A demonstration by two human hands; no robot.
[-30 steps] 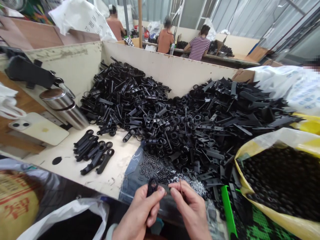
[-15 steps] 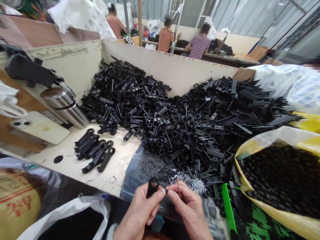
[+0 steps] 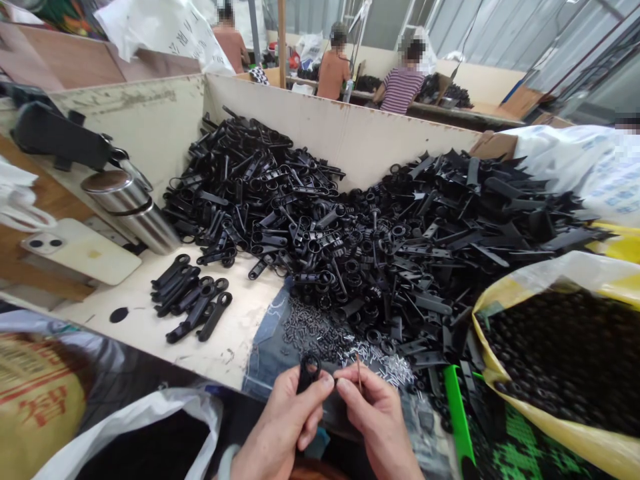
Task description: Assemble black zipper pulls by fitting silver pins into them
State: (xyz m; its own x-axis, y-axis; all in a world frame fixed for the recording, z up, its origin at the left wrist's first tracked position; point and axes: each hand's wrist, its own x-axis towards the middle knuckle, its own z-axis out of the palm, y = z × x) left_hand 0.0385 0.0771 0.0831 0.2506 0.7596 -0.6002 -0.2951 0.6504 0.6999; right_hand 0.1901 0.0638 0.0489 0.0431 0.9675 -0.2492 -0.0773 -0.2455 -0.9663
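Observation:
My left hand (image 3: 285, 427) is closed on a black plastic part (image 3: 307, 370) with a ring end, held upright at the bottom middle. Touching it fingertip to fingertip, my right hand (image 3: 377, 420) pinches a thin pin (image 3: 359, 372). Just beyond the hands lies a heap of small metal pins (image 3: 350, 347) on blue denim cloth (image 3: 267, 340). A large pile of black plastic parts (image 3: 360, 227) fills the bin behind. A small row of assembled black parts (image 3: 193, 303) lies to the left on the table.
A steel flask (image 3: 133, 210) and a white phone (image 3: 83, 250) lie at the left. A yellow sack of small black pieces (image 3: 560, 353) stands at the right, a green strip (image 3: 457, 420) beside it. Other people work at a far bench (image 3: 450, 113).
The hands have stayed together at the bottom, with the part and pin shifting only slightly. The view has tilted a little.

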